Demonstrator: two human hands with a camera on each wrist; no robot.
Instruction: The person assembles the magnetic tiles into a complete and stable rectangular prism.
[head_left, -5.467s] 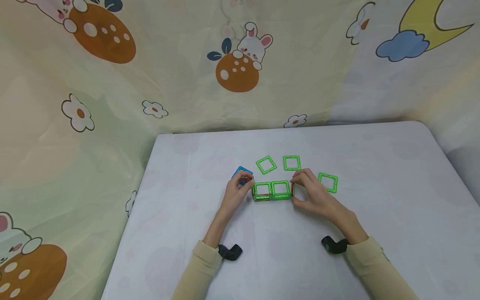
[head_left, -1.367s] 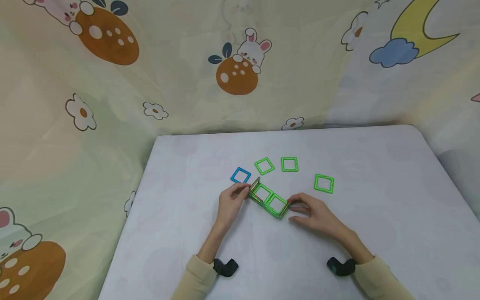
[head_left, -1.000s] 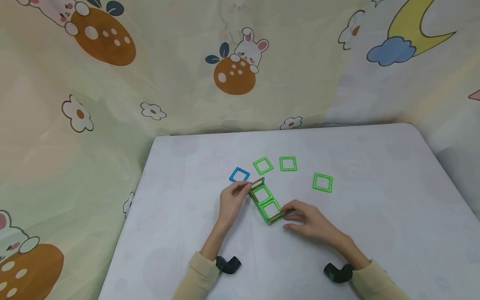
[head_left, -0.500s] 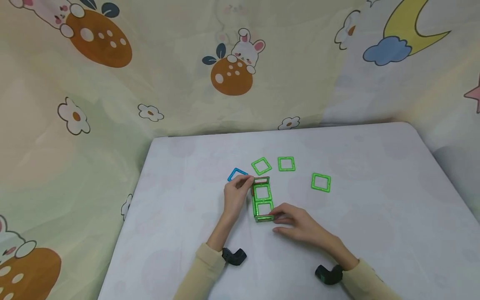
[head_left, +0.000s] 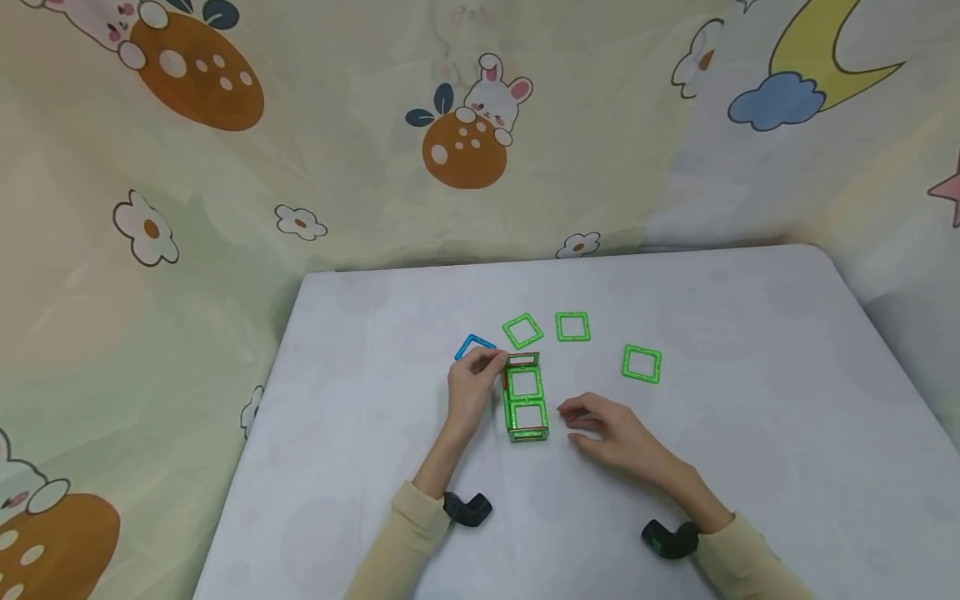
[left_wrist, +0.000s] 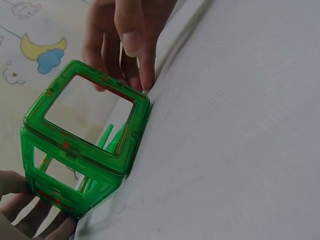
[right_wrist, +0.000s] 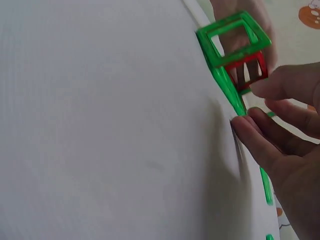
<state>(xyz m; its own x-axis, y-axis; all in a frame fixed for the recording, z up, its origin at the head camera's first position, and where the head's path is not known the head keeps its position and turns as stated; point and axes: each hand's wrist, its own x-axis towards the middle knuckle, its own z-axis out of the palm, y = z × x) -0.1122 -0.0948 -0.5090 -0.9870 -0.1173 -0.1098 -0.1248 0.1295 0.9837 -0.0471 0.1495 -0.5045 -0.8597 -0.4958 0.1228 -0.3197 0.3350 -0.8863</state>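
A small box-like structure of green magnetic tiles (head_left: 527, 401) stands on the table, two open-frame squares lying end to end with upright tiles at both ends. A red tile (right_wrist: 264, 65) shows at its side in the right wrist view. My left hand (head_left: 472, 385) pinches the far left corner; in the left wrist view its fingertips (left_wrist: 32, 220) touch the green frame (left_wrist: 75, 152). My right hand (head_left: 618, 433) hovers just right of the near end, fingers loosely bent, holding nothing. In the right wrist view, the right hand (right_wrist: 290, 150) shows beside the structure (right_wrist: 220, 62).
A blue tile (head_left: 471, 340), partly hidden by my left hand, lies behind it. Beyond the structure are two loose green tiles, one turned (head_left: 531, 342) and one square-on (head_left: 573, 338). Another green tile (head_left: 641, 378) lies to the right on the white table (head_left: 750, 467).
The structure was turned from lying crosswise to pointing away from me, both hands on it. My right hand has since let go of the near end and moved a little right.
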